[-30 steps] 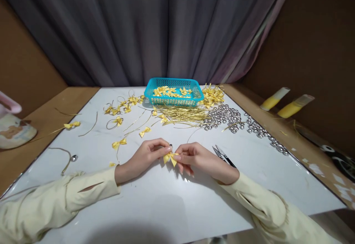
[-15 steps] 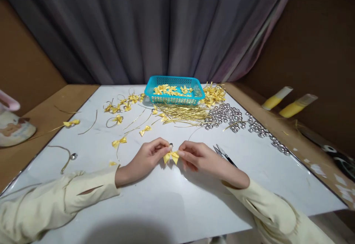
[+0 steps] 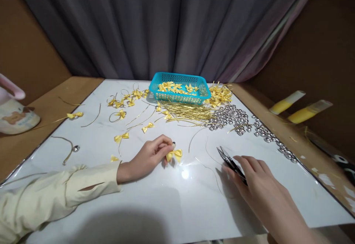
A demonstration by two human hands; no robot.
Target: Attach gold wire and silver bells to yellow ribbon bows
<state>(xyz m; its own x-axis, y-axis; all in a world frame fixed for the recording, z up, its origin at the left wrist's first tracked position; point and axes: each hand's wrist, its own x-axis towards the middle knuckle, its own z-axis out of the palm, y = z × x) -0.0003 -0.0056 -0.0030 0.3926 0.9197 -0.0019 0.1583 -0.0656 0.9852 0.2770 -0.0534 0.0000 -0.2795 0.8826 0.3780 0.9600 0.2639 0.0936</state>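
Note:
My left hand (image 3: 154, 154) pinches a yellow ribbon bow (image 3: 174, 155) between thumb and fingertips, just above the table's front middle. A small shiny silver bead (image 3: 173, 144) shows at the bow's upper edge. To the right, my right hand (image 3: 260, 181) has its thumb and fingers closed around the dark handles of thread snips (image 3: 231, 162). The snips' pointed blades face away from me, slightly apart. A thin thread (image 3: 213, 171) lies on the white table between the two hands.
A blue basket (image 3: 180, 100) of yellow bows stands at the back. Before it lie gold cords (image 3: 188, 111), with silver beads (image 3: 229, 116) to their right. Finished-looking bow loops (image 3: 118, 116) lie left. A mug (image 3: 18, 114) and two yellow-filled tubes (image 3: 310, 111) flank the table.
My right hand has left the bow, moved right and closed on the thread snips. My left hand still holds the bow. The view has shifted slightly.

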